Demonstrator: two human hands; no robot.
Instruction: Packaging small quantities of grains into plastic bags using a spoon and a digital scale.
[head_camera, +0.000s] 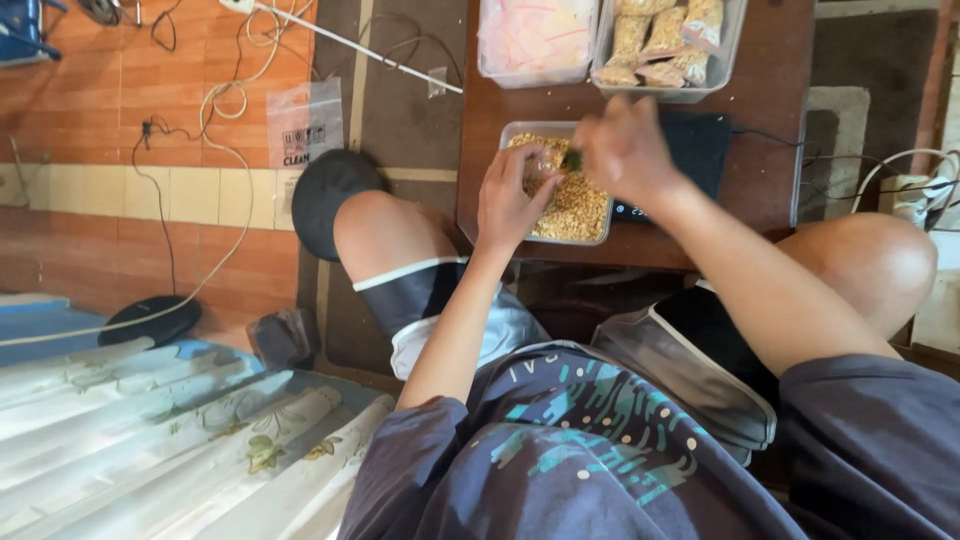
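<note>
While both hands work over the clear tray of yellow grain (580, 205), which sits at the near edge of the dark wooden worktop (770, 150), the left hand (510, 200) pinches a small clear bag (540, 168) just above the grain, fingers (535, 190) curled shut on its edge. Right hand (625, 150) hovers blurred just beside it, fingers closed around a small green object (572, 158) touching the bag's mouth. Left forearm rises steeply from the lap; right forearm reaches in from the right, wrist bent down. Behind the tray: black scale (700, 150); at the far edge, a tub of filled packets (670, 45) and a tub of empty bags (535, 40)
</note>
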